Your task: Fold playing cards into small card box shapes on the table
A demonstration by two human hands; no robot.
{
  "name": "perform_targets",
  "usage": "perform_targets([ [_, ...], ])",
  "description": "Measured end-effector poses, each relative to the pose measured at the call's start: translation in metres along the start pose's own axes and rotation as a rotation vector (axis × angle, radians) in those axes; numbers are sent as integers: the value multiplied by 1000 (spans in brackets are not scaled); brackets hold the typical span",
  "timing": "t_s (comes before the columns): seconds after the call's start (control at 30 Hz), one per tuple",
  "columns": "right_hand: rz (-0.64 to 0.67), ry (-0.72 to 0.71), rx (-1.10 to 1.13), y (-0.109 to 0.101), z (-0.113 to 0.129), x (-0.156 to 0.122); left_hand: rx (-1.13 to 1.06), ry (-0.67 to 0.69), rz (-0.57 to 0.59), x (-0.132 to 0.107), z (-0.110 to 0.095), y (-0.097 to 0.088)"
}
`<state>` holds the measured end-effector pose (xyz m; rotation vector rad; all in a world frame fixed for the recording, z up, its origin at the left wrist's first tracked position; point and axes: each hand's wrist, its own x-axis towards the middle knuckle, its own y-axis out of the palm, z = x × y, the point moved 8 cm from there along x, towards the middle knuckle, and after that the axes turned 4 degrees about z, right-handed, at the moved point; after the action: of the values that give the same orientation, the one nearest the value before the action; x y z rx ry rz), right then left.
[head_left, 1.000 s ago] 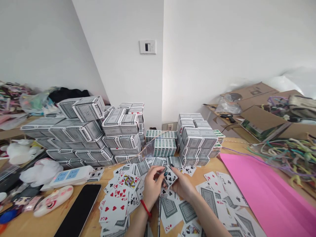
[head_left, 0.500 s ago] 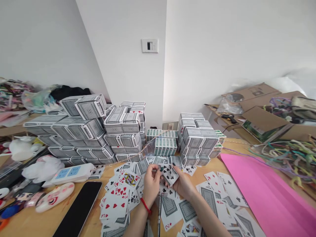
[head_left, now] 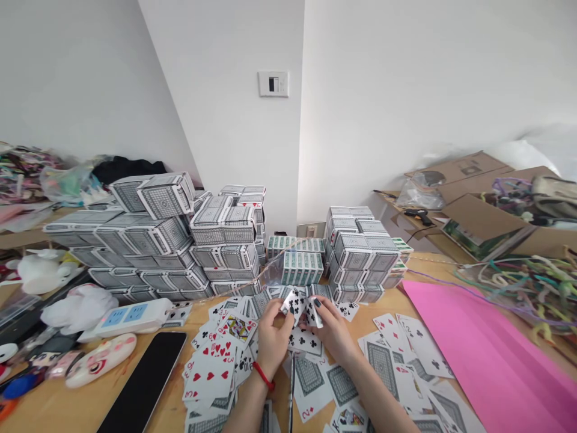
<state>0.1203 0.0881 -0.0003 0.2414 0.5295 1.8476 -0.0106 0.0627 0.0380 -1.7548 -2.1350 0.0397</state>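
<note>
Between finger and thumb, my left hand [head_left: 274,337] pinches a clubs playing card [head_left: 296,300], tilted with its face toward me. My right hand [head_left: 332,328] grips another black-suited card [head_left: 311,314], which looks bent or steeply angled. The two cards are close together, and I cannot tell whether they touch. Below the hands a clubs card [head_left: 304,341] lies face up on the table. Loose playing cards [head_left: 211,376] spread to the left of my left wrist, and more cards [head_left: 381,364] lie to the right of my right forearm.
Blocks folded from cards [head_left: 223,225] are stacked at the left back; another stack [head_left: 367,252] stands right of small green boxes [head_left: 302,267]. A black phone [head_left: 144,382] and power strip [head_left: 133,316] lie left. Pink paper [head_left: 491,355] lies right.
My hands held a clubs card together before. Now each hand has its own card, with the left one raised and turned and the right one angled.
</note>
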Motion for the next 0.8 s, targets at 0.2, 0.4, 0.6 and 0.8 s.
perform_targets([
  [0.2,-83,-95,-178,-7,6,1,41,117,147,-4,-15,14],
  [0.4,-113,-167,-328,-11,11,2,99,160,262,-8,-20,25],
  [0.6,-155,-193,-286,-14,9,1,139,188,164,-5,-21,18],
  [0.8,-168,-210,-273,-16,11,0,116,136,22,-5,-5,11],
])
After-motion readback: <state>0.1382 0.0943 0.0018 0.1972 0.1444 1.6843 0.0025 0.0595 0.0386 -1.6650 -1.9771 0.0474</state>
